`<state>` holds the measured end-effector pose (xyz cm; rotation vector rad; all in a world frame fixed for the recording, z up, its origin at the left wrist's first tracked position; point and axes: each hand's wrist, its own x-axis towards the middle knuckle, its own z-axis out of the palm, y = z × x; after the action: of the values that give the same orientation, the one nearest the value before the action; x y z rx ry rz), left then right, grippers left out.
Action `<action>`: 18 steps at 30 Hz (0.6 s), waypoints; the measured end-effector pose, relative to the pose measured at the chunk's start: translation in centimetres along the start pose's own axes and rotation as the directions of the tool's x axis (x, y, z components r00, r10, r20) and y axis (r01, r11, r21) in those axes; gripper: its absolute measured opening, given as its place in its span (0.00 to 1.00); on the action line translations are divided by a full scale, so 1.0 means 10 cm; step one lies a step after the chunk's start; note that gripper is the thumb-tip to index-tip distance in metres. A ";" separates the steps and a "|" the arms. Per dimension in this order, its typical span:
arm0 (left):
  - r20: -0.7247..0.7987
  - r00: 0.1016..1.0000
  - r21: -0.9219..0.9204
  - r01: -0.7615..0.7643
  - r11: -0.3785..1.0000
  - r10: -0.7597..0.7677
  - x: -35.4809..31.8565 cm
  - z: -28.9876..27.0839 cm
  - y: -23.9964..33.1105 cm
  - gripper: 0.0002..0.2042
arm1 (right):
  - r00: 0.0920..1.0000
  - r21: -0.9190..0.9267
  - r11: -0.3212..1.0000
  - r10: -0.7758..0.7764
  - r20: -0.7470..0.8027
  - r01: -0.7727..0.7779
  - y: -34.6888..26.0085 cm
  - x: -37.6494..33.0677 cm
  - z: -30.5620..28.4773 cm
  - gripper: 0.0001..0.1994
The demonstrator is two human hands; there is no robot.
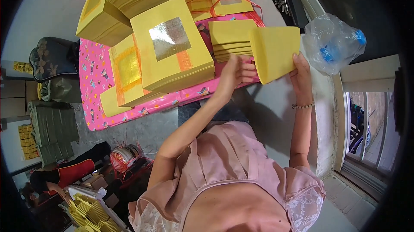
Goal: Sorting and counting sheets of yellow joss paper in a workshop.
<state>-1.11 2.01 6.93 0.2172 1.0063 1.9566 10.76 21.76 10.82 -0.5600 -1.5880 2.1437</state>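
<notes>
Folded yellow paper (279, 51) is pinched at its right edge by the right hand (301, 71), the left hand (237, 72) half-curled near a stack (232, 34), its hold unclear.

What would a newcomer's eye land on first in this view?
Probably the big yellow paper stack topped by a shiny silver square, near the middle of the bright pink patterned cover. Next would come the folded yellow paper held up in the right hand, with the left hand just left of it. A clear plastic bag with blue bits also stands out farther right.
</notes>
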 end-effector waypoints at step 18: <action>0.326 0.818 0.883 -0.083 -0.463 0.474 0.32 -0.35 -0.43 0.37 | 0.975 -0.637 0.769 -0.178 -0.134 0.053 1.05 1.05 0.37 0.17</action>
<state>-2.01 3.71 0.78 1.4383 2.9655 0.6917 -0.98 21.78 0.97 -0.8106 -2.1597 1.3719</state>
